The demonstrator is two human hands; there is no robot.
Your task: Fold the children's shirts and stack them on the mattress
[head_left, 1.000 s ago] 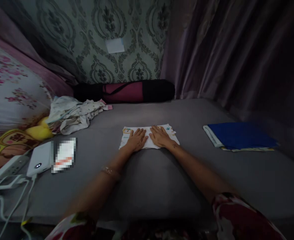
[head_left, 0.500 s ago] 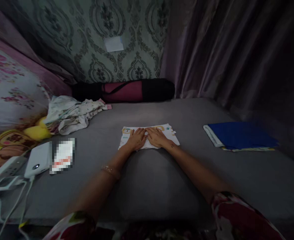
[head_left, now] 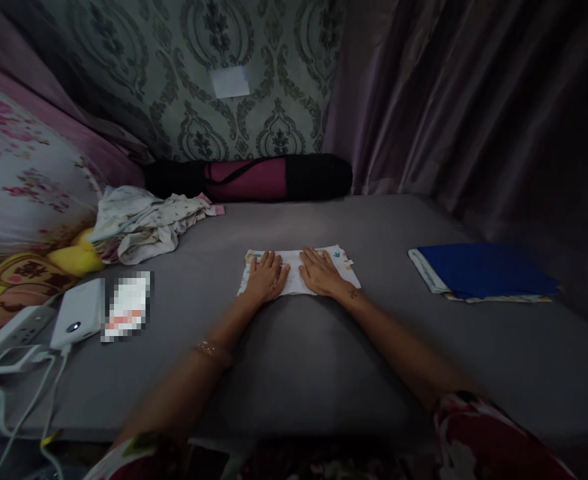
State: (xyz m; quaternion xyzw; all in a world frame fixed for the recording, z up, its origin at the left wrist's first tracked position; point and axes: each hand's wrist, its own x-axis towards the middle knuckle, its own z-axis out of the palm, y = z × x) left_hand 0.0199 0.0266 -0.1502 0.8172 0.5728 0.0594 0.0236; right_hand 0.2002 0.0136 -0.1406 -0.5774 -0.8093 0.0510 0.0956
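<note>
A folded white cloth (head_left: 295, 273) with yellow and green prints lies on the grey bed surface (head_left: 304, 360) in front of me. It looks like a small garment, though its exact kind does not show. My left hand (head_left: 269, 277) rests flat on its left part, palm down with fingers stretched out. On its right part my right hand (head_left: 323, 272) lies flat too, fingers extended. A strip of bare white fabric shows between the two hands. Neither hand grips anything.
To the right lies a stack of folded cloths (head_left: 484, 270), blue on top. A crumpled pile of clothes (head_left: 149, 223) sits at the back left. Near the left edge are a power bank (head_left: 79, 313), a power strip (head_left: 17, 337) and cables. A long black and maroon bag (head_left: 249, 180) lines the wall.
My hands, close together at the middle of the cloth before, have slid apart toward its left and right sides. The cloth stays in place.
</note>
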